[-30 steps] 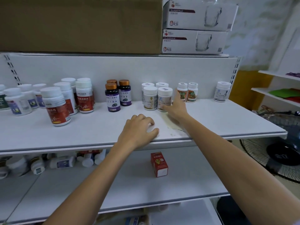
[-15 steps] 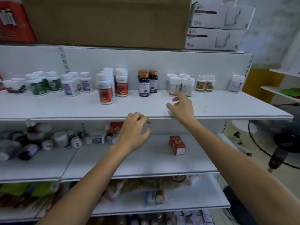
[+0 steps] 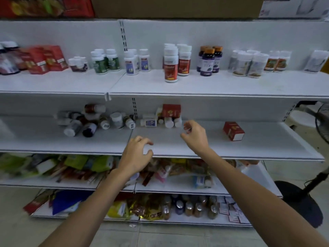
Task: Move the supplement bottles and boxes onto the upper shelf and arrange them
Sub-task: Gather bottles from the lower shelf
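The upper shelf (image 3: 195, 87) carries rows of upright supplement bottles: red-labelled ones (image 3: 171, 68), dark purple ones (image 3: 207, 62), green ones (image 3: 99, 63), and red boxes (image 3: 45, 59) at the left. On the shelf below (image 3: 267, 145) lies a heap of toppled bottles (image 3: 89, 123), a red box (image 3: 171, 110) behind small white bottles (image 3: 169, 122), and a lone red box (image 3: 233, 131) to the right. My left hand (image 3: 136, 155) hovers at that shelf's front edge, fingers loosely curled, holding nothing. My right hand (image 3: 195, 135) hangs above the shelf, empty, just right of the small white bottles.
Cardboard and red boxes sit on top of the shelving. Two lower shelves hold packets (image 3: 80, 164) and small brown bottles (image 3: 192, 206). A black standing fan (image 3: 302, 198) is on the floor at the right.
Both hands have dropped from the upper shelf to the level of the lower shelf. My view has pulled back and tilted down, showing more shelves below.
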{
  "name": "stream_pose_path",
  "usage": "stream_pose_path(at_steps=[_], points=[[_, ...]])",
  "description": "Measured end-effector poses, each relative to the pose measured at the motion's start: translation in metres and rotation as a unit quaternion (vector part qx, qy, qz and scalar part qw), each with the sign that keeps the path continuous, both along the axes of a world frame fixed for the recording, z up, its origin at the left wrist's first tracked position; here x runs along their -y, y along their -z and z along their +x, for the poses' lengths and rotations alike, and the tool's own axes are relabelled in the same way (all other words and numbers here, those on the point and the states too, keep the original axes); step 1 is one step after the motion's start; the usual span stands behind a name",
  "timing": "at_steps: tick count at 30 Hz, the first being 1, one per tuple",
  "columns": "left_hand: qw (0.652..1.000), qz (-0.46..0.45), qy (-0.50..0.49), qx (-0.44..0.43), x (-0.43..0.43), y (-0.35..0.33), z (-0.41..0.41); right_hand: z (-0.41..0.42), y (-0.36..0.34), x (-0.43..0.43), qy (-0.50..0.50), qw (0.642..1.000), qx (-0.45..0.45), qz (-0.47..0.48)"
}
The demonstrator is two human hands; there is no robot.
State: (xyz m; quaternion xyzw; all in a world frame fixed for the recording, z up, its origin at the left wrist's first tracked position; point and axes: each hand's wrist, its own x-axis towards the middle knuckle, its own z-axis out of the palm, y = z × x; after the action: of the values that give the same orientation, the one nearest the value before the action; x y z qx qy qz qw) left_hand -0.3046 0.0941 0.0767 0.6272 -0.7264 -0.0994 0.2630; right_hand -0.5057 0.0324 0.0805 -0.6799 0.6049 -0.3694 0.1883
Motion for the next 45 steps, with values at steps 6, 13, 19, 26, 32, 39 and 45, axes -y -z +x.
stream_pose_path(at_steps=[6, 13, 19, 26, 32, 39, 45], points=[[0.999, 0.007, -0.036, -0.027, 0.014, 0.028, 0.045, 0.041, 0.037, 0.036, -0.018, 0.997, -0.008, 0.074], [0.998, 0.023, -0.04, -0.038, 0.084, 0.064, 0.074, 0.079, 0.08, 0.109, -0.018, 0.993, -0.009, 0.117], [0.999, 0.009, -0.004, -0.039, 0.168, 0.101, 0.067, 0.091, 0.114, 0.184, -0.054, 0.99, -0.061, 0.113], [0.999, 0.004, -0.003, -0.042, 0.226, 0.133, 0.068, 0.115, 0.14, 0.257, -0.066, 0.979, -0.146, 0.123], [0.999, -0.01, 0.03, -0.044, 0.275, 0.137, 0.07, 0.125, 0.147, 0.282, -0.025, 0.969, -0.232, 0.084], [0.997, 0.055, -0.011, -0.043, 0.287, 0.151, 0.068, 0.12, 0.14, 0.273, -0.023, 0.947, -0.311, 0.075], [0.978, 0.103, -0.028, -0.179, 0.261, 0.129, 0.079, 0.117, 0.138, 0.244, -0.041, 0.979, 0.111, 0.166]])
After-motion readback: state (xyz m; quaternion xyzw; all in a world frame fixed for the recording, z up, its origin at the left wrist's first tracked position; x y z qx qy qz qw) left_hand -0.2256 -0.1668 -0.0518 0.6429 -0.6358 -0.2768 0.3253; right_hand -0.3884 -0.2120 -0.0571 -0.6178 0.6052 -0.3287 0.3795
